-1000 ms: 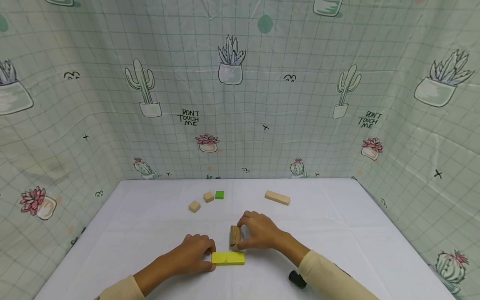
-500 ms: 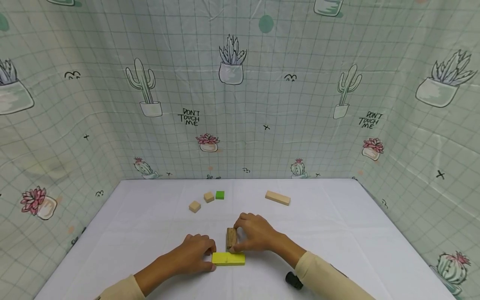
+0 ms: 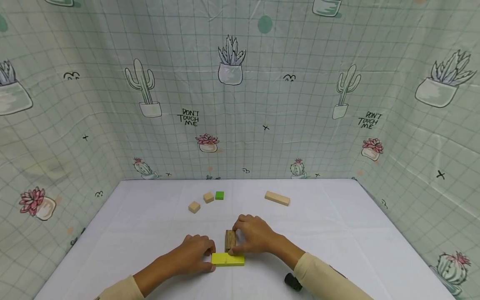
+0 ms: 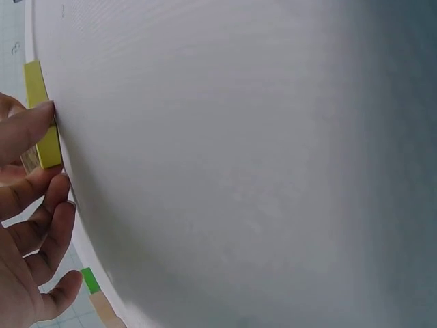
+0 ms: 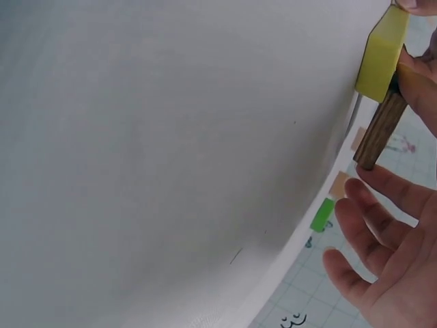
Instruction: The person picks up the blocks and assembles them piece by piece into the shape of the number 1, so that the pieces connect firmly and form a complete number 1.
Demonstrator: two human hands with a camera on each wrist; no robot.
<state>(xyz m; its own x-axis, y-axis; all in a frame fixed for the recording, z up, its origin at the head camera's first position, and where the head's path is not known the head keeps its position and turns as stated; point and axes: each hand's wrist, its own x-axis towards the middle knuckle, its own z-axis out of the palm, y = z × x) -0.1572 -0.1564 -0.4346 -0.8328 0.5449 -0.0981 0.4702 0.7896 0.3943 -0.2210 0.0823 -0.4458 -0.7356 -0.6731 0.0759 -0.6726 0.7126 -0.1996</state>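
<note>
A yellow wooden block (image 3: pixel 228 259) lies crosswise on the white table, near its front. My left hand (image 3: pixel 191 255) pinches its left end between thumb and fingers; the left wrist view shows the thumb on the yellow block's side (image 4: pixel 49 147). Behind the yellow block stands a dark brown wooden block (image 3: pixel 230 240), turned lengthwise, its near end against or very close to the yellow one. My right hand (image 3: pixel 256 235) grips the brown block by its two ends, thumb at the near end and a fingertip at the far end (image 5: pixel 374 140).
Two small tan blocks (image 3: pixel 194 207) and a green block (image 3: pixel 219 195) lie at the back left. A long tan block (image 3: pixel 277 198) rests at the back right. A black cylindrical object (image 3: pixel 293 282) lies beside the right sleeve. Patterned cloth (image 3: pixel 240 104) hangs around the table.
My right hand has shifted the brown block a little to the left and toward the yellow block. The left hand and yellow block have stayed in place. The black object has shifted slightly left.
</note>
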